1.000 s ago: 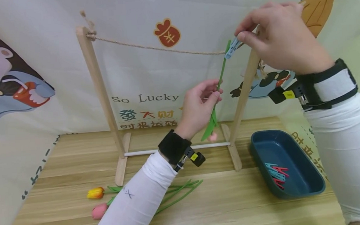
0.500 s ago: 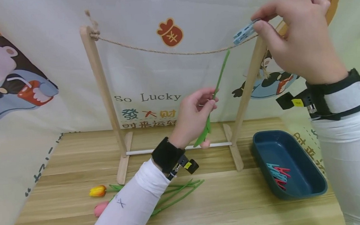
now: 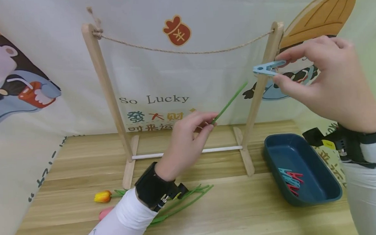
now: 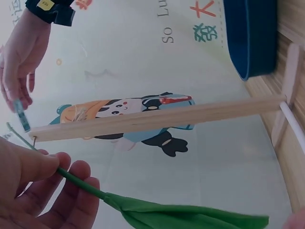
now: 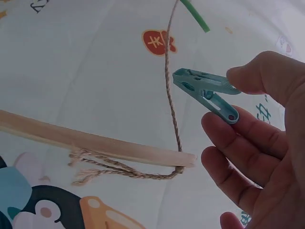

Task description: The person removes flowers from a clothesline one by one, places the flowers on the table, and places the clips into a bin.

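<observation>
My left hand [image 3: 189, 142] pinches the green stem [image 3: 230, 101] of an artificial tulip, its bare end slanting up to the right. In the left wrist view its leaf [image 4: 181, 214] spreads below the fingers, and only a pink edge of the bloom [image 4: 296, 222] shows at the corner. My right hand [image 3: 329, 78] holds a light blue clothespin [image 3: 266, 69] by its handle ends, between thumb and fingers. Both stem and clothespin are apart from the twine [image 3: 178, 52], which sags between two wooden posts and bears nothing.
The wooden stand [image 3: 108, 93] rises at the back, with a white crossbar [image 3: 221, 149] low down. A dark blue tub [image 3: 318, 174] at right holds several blue and red clothespins [image 3: 291, 181]. A yellow-orange tulip [image 3: 102, 197] and a pink tulip [image 3: 105, 212] lie front left, partly under my left arm.
The clothespin has come off the stem and twine and moved right, then down, in my right hand. My left hand has drawn the tulip down and left, tilting its stem further.
</observation>
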The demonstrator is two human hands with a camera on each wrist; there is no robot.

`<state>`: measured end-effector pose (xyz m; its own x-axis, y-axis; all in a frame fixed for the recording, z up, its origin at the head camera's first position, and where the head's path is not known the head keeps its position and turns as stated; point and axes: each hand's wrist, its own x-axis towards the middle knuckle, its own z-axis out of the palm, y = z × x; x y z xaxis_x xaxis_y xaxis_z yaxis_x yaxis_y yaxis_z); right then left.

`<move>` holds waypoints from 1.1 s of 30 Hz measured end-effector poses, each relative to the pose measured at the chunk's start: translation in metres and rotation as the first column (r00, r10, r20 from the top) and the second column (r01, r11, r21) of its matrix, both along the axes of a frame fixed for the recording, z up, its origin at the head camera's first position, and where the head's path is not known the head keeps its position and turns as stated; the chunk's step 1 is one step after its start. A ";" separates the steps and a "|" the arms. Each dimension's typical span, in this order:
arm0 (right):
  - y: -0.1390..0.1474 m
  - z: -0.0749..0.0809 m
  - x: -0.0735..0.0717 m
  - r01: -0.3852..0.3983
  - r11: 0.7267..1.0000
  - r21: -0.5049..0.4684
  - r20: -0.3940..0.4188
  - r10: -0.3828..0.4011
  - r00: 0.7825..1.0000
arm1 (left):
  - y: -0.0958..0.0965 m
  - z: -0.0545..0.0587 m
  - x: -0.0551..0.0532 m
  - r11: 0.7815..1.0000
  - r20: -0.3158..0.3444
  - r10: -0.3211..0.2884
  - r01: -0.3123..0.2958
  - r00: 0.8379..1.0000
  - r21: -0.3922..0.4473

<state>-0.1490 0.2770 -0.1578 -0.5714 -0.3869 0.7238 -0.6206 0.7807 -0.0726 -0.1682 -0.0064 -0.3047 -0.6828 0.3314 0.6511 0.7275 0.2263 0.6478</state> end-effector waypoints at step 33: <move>0.099 -0.193 0.022 0.196 0.931 0.308 0.703 -0.362 0.612 | -0.096 -0.100 0.090 0.710 -0.178 0.161 -0.239 0.971 -0.663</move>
<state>-0.1275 0.3756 -0.3509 -0.9801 -0.1899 -0.0574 -0.1708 0.9549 -0.2428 -0.0780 -0.1022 -0.4048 -0.7294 0.5720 0.3752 0.6648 0.7220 0.1918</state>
